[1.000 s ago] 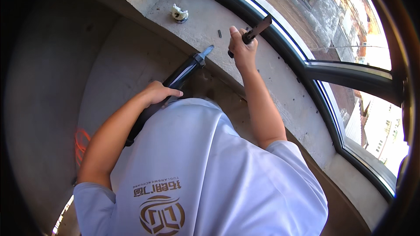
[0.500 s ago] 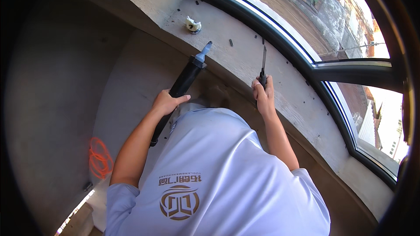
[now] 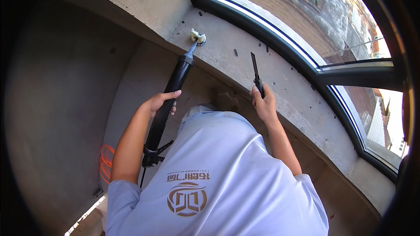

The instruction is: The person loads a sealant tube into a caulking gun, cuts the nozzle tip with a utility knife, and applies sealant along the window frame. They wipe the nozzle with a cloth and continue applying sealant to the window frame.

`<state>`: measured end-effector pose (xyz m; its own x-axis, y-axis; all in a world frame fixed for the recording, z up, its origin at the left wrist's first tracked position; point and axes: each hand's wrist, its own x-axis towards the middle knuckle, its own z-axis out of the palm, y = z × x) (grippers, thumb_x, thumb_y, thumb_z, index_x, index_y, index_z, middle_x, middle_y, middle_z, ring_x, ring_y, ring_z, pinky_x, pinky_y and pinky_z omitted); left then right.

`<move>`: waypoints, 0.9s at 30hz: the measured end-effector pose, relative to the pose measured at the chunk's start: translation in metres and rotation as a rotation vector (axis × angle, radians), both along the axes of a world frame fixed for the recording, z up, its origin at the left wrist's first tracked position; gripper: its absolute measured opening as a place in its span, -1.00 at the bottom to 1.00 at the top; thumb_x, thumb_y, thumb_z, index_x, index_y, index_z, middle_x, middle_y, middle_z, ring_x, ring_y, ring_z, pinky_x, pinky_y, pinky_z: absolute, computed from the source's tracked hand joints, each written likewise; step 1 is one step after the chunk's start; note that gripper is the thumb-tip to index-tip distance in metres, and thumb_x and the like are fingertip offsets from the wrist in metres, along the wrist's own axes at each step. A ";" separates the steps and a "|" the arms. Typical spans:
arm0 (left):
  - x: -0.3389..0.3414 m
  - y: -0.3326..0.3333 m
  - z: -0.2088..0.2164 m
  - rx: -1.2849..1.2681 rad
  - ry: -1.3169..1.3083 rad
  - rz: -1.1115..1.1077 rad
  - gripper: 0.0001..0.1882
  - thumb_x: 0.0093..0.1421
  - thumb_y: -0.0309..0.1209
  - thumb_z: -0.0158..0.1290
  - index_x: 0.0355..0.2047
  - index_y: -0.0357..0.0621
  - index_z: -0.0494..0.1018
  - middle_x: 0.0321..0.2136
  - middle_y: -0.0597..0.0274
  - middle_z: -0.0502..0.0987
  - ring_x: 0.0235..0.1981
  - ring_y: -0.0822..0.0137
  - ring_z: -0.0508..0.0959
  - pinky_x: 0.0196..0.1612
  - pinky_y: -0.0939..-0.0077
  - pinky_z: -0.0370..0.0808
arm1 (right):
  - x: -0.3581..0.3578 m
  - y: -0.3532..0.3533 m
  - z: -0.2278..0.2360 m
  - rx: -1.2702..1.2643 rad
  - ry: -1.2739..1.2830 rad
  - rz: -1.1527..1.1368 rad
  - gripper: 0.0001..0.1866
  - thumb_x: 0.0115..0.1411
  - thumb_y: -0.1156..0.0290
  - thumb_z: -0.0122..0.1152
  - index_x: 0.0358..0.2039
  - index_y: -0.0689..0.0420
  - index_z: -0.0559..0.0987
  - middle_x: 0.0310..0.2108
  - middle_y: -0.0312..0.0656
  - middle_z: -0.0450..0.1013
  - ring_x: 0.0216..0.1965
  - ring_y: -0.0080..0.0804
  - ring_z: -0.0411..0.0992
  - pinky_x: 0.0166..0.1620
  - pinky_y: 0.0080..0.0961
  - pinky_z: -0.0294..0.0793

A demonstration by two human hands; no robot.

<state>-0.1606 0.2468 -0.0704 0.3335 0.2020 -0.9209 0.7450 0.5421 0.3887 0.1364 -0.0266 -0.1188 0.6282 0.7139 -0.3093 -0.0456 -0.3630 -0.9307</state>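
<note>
My left hand (image 3: 162, 102) is wrapped round the black barrel of a caulking gun (image 3: 173, 83). Its pale bluish nozzle points up and away from me, and the tip meets a whitish, crumpled lump (image 3: 198, 37) on the concrete sill; whether it goes into the lump I cannot tell. The trigger and handle of the gun hang below, near my left forearm. My right hand (image 3: 264, 100) is closed on the black handle of a utility knife (image 3: 256, 71). The knife's long dark blade is out and points away from me, above the sill.
The concrete sill (image 3: 302, 105) runs diagonally beneath a dark-framed window (image 3: 271, 35). Several small black pieces (image 3: 236, 52) lie scattered on it. A grey wall (image 3: 57, 105) stands at the left, with orange loops marked low on it. The sill's near edge drops to the floor.
The caulking gun has moved up and left, its nozzle tip coming to the whitish lump. The knife blade has tilted leftward and come slightly nearer me. The view has shifted a little.
</note>
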 end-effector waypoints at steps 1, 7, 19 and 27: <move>-0.001 0.003 -0.003 -0.073 -0.022 0.004 -0.34 0.11 0.28 0.34 -0.35 -0.12 0.48 -0.49 0.25 0.50 -0.49 0.35 0.57 -0.33 0.40 0.59 | -0.001 0.002 0.000 0.000 0.011 -0.006 -0.70 0.50 0.25 0.13 0.08 0.16 0.52 -0.36 -0.33 0.49 -0.54 -0.68 0.37 -0.49 -0.64 0.34; -0.001 0.017 -0.031 -0.222 -0.063 -0.033 -0.33 0.18 0.33 0.24 -0.36 -0.10 0.45 -0.46 0.22 0.50 -0.48 0.31 0.57 -0.32 0.34 0.62 | -0.005 0.012 0.006 -0.018 0.064 -0.041 -0.68 0.51 0.24 0.12 0.13 0.15 0.51 -0.36 -0.34 0.49 -0.52 -0.68 0.36 -0.47 -0.65 0.34; -0.006 0.035 -0.039 -0.365 -0.189 0.089 -0.33 0.22 0.29 0.23 -0.37 -0.16 0.45 -0.45 0.20 0.51 -0.44 0.28 0.59 -0.30 0.28 0.65 | -0.003 0.017 0.010 -0.024 0.039 -0.060 -0.66 0.52 0.21 0.12 0.16 0.13 0.50 -0.35 -0.35 0.49 -0.50 -0.70 0.36 -0.46 -0.68 0.34; -0.010 0.036 -0.039 -0.367 -0.184 0.097 -0.33 0.22 0.29 0.22 -0.36 -0.16 0.46 -0.44 0.20 0.51 -0.44 0.28 0.59 -0.30 0.28 0.65 | -0.005 0.019 0.011 -0.071 0.028 -0.046 -0.67 0.52 0.22 0.11 0.15 0.14 0.50 -0.36 -0.34 0.49 -0.49 -0.69 0.37 -0.46 -0.67 0.33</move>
